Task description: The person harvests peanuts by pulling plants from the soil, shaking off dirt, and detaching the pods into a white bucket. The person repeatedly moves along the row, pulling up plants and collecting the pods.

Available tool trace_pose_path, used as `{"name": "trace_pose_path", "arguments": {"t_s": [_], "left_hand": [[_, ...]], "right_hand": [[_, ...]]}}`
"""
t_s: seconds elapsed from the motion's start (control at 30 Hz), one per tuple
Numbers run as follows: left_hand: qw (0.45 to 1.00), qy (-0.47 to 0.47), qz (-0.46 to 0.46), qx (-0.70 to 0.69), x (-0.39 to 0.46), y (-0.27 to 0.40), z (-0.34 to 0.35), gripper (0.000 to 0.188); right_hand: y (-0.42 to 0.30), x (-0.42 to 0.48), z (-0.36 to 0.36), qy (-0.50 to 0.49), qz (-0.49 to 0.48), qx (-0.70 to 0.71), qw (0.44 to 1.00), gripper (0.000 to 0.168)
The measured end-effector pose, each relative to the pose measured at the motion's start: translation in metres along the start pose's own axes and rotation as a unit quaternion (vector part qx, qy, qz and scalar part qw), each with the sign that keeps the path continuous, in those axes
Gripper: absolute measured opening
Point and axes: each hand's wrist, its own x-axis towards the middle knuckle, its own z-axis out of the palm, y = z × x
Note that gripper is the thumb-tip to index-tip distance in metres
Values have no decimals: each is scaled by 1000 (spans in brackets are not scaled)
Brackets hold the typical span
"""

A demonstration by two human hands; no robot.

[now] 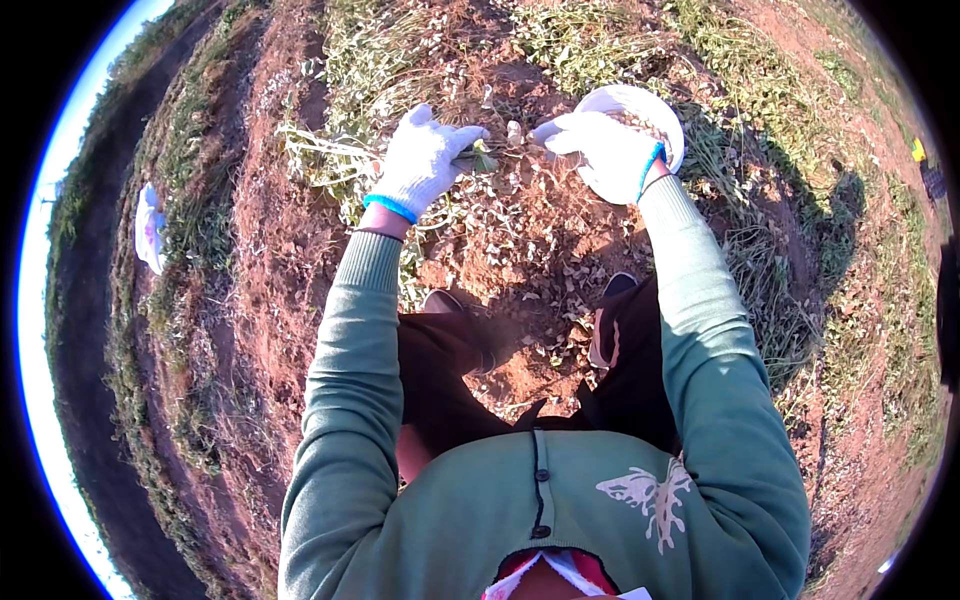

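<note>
My left hand (pixel 420 159), in a white knit glove with a blue cuff, grips a bundle of pulled peanut plants (pixel 330 154). The pale stems stick out to the left, and a few green leaves show by the fingers. Between my two hands a pale peanut pod (pixel 514 133) shows at the root end. My right hand (pixel 606 144), gloved the same way, reaches left in front of a white plastic bucket (pixel 675 124) and covers part of it. Inside the bucket lie peanut pods (pixel 636 121). Whether the right fingertips pinch anything cannot be made out.
Cut peanut vines (pixel 600 45) lie in rows beyond my hands and to the right. Reddish soil (pixel 480 274) with dry leaves spreads between my shoes (pixel 442 301). A white sack (pixel 149 229) rests far left. Something yellow (pixel 918 150) shows at the far right.
</note>
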Motion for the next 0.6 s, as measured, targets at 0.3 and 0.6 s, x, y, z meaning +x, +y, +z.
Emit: {"name": "trace_pose_path", "arguments": {"t_s": [0.3, 0.6], "left_hand": [[999, 16, 38, 0, 3, -1, 3, 44], [999, 8, 5, -36, -2, -4, 4, 38]], "right_hand": [[7, 10, 18, -25, 74, 62, 995, 44], [-19, 19, 14, 28, 38, -112, 993, 33]]}}
